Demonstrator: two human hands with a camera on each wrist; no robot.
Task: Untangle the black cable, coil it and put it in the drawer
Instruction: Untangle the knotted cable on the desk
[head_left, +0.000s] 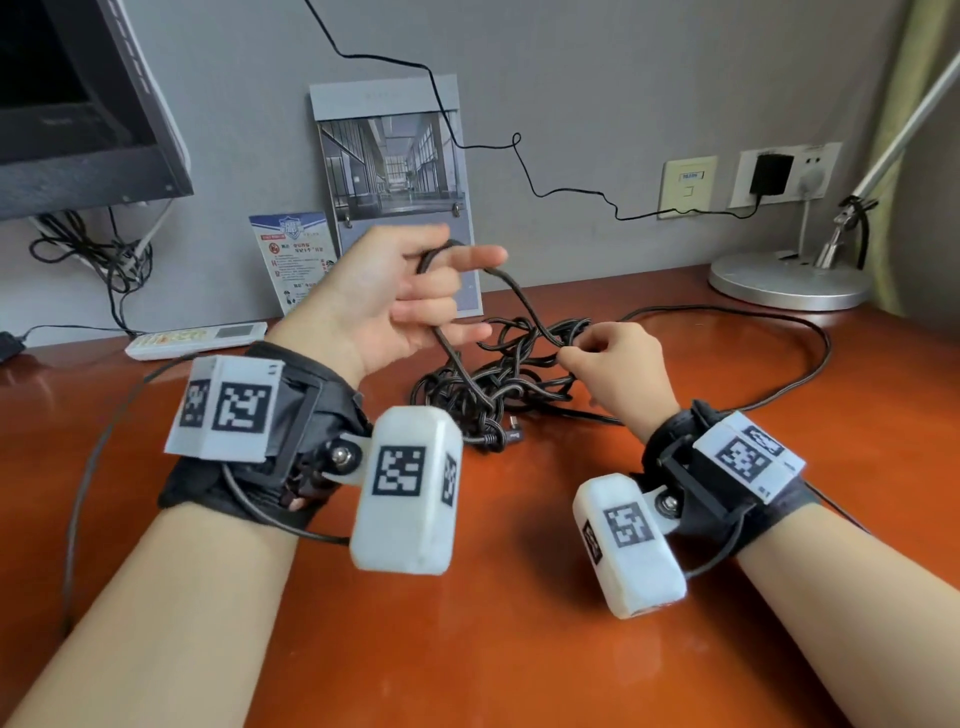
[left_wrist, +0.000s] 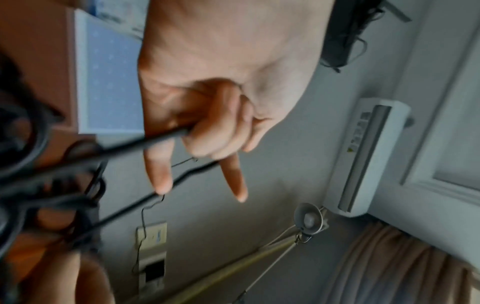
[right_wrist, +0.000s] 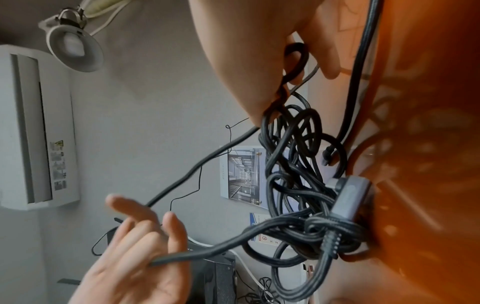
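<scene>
I see my left hand (head_left: 400, 296) raised palm-up above the desk (head_left: 467, 649), middle fingers curled round a lifted loop of the black cable (head_left: 498, 379). My right hand (head_left: 618, 369) sits lower, pinching a strand atop the tangle lying on the desk.

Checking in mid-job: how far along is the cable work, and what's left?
Early stage. Done: only one loop of the black cable is lifted clear, hooked over the left hand. In hand: the right hand pinches a strand at the knotted heap, which lies on the desk. Left: finishing the untangling, coiling, stowing. No drawer is in view.
</scene>
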